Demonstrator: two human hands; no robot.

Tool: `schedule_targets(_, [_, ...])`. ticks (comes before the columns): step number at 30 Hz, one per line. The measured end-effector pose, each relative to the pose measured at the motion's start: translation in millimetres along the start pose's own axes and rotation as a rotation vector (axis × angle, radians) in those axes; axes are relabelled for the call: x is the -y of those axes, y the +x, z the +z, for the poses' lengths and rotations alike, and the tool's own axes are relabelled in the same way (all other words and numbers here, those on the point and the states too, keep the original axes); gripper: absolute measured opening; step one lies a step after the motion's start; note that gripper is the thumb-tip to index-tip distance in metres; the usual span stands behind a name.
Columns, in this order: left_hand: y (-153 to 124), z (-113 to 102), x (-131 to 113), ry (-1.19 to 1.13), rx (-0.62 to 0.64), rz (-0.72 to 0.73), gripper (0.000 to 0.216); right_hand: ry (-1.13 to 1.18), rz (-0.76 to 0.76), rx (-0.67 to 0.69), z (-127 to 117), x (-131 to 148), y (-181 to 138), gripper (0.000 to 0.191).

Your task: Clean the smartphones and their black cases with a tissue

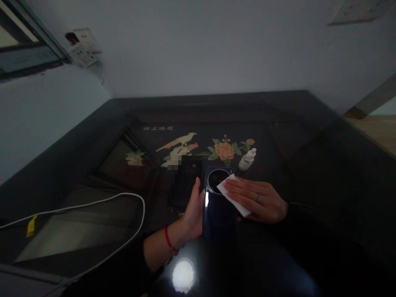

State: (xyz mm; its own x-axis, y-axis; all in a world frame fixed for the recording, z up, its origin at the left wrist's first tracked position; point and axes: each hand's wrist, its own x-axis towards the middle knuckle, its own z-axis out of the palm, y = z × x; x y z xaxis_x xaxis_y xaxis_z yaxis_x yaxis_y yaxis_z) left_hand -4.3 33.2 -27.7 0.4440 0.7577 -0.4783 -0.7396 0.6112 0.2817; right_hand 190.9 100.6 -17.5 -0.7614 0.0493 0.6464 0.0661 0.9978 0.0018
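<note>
A dark blue smartphone (219, 216) with a large round camera ring faces back side up. My left hand (194, 212) grips it along its left edge, with the thumb pointing up and a red cord on the wrist. On the phone's upper right, my right hand (258, 201) presses a folded white wipe (236, 200) with its fingers lying over it, and the wipe's corner covers part of the camera ring. Beyond the right hand, a small white-capped bottle (248, 159) leans to the right in view. Left of the phone is a dark, partly blurred-out object (187, 185).
The glossy dark table (278, 123) carries a flower-and-bird picture. A white cable (123, 194) with a yellow tag (31, 226) curves along the left. Walls stand behind and left, with sockets (82, 47) in the corner. A round light reflects near the front.
</note>
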Motion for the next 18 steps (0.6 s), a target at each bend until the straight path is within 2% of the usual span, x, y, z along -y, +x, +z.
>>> schedule_targets(2, [0.6,1.6,-0.6,-0.016,-0.035,0.01,0.069,-0.001,-0.046,0.009,1.1,1.2,-0.6,0.04])
schedule_targets(6, [1.1,0.4,-0.7,-0.013,-0.015,0.004,0.066,-0.003,-0.015,-0.004,2.3,2.6,-1.3,0.041])
schedule_targets(10, [3.3,-2.8,1.4,-0.022,-0.028,-0.013,0.068,0.026,-0.071,0.034,4.0,8.6,3.7,0.033])
schedule_targets(15, [3.4,-2.1,7.7,-0.017,0.005,-0.014,0.066,0.005,0.024,0.123,7.7,18.1,15.6,0.038])
schedule_targets(18, [2.8,-3.3,9.6,0.002,-0.002,-0.059,0.07,0.021,-0.002,0.112,9.6,20.5,16.4,0.037])
